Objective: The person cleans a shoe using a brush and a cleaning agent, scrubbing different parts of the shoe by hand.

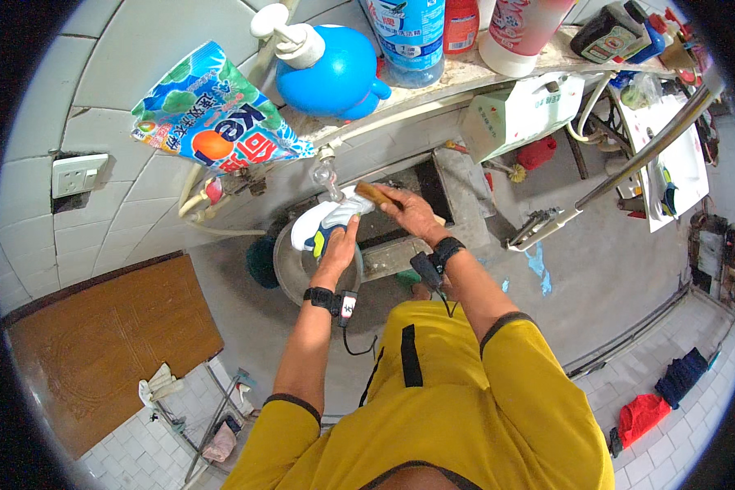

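Observation:
My left hand [337, 251] grips a white shoe [325, 219] with dark blue and yellow-green patches. The shoe is held over a round metal basin [291, 282], under the tap [325, 173]. In my right hand [414, 216] is a brush with a brown wooden back [372, 193], laid against the upper end of the shoe. The brush's bristles are hidden. Both wrists wear black straps with small devices and cables.
A ledge [433, 91] along the wall carries a blue pump bottle [327, 72], a detergent bag [216, 114] and several other bottles. A concrete trough edge [465, 196] lies beyond my right hand. A metal pole [629, 155] slants at right; a brown board [114, 343] is at left.

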A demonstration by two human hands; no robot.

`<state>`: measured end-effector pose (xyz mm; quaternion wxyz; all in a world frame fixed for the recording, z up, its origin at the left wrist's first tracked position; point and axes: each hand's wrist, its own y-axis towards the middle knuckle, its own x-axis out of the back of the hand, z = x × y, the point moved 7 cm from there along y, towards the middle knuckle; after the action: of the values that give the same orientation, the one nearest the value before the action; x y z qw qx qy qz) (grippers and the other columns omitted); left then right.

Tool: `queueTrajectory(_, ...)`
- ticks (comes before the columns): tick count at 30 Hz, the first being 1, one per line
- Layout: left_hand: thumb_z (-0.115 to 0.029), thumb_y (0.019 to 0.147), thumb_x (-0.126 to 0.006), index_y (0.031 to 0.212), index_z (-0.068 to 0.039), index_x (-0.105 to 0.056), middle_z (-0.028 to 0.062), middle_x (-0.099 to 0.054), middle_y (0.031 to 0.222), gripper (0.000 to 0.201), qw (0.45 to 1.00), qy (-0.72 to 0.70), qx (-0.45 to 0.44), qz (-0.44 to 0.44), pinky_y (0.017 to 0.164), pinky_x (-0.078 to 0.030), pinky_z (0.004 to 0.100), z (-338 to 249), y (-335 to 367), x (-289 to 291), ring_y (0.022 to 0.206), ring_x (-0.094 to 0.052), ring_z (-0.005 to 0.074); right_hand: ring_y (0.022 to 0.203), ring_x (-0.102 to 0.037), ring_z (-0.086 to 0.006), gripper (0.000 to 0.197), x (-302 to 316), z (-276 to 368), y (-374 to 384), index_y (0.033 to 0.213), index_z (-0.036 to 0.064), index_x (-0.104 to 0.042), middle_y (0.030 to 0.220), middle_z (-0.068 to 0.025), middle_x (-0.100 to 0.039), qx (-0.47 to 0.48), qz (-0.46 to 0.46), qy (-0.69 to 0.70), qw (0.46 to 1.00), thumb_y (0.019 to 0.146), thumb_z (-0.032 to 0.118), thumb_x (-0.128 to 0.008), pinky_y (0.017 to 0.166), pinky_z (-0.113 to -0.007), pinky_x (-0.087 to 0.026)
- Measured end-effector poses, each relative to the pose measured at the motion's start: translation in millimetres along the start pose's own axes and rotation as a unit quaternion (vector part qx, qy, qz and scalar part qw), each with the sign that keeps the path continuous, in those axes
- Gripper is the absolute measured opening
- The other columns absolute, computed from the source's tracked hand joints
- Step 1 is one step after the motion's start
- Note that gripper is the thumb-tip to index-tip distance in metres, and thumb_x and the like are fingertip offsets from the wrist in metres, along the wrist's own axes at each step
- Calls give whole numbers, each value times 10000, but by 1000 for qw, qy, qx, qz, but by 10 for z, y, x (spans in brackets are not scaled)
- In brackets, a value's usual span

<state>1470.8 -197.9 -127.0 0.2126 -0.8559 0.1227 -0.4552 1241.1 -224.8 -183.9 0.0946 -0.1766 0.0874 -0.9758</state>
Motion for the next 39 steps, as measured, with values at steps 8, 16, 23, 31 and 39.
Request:
queueTrajectory(8,-657,1145,-341,1377,169,-631,420,-656,1364,906,993,-2,-68,94,1167,-426,535,362,210,-262,1404,-570,537,1323,-654,-321,522,-302,736,-144,1552,382,-651,1378,-104,-740,107,57,-81,989,1038,399,-735,1075,-506,-409)
queueTrajectory(16,-671,1140,-413,1311,169,-641,464,-622,1331,887,989,14,82,126,1128,-436,550,-1,112,59,1330,-587,554,1152,-669,-332,502,108,293,47,1555,447,-635,1107,-134,-714,78,39,-141,986,1057,445,-696,964,-525,-424)
queueTrajectory(23,-570,1151,-451,1225,163,-672,445,-668,1194,770,994,-19,-37,97,1060,-455,577,226,47,61,1242,-598,597,1111,-651,-331,537,-365,851,-192,1596,441,-598,1049,-109,-687,172,48,-93,980,1066,426,-686,936,-523,-424)
queueTrajectory(31,-710,1111,-453,1375,183,-633,441,-660,1344,949,984,-70,112,117,1126,-462,513,216,150,-12,1333,-640,496,1150,-670,-346,527,-95,166,-57,1607,416,-586,1155,-149,-737,78,18,-114,990,1087,435,-664,979,-540,-466)
queueTrajectory(39,-418,1148,-625,1476,8,-621,115,-677,1498,538,735,-674,73,11,1223,-472,426,337,65,-196,1397,-639,261,1360,-666,-376,516,-265,-134,1,1581,200,-609,1503,-187,-690,13,-62,107,992,1104,388,-666,1145,-443,-521)
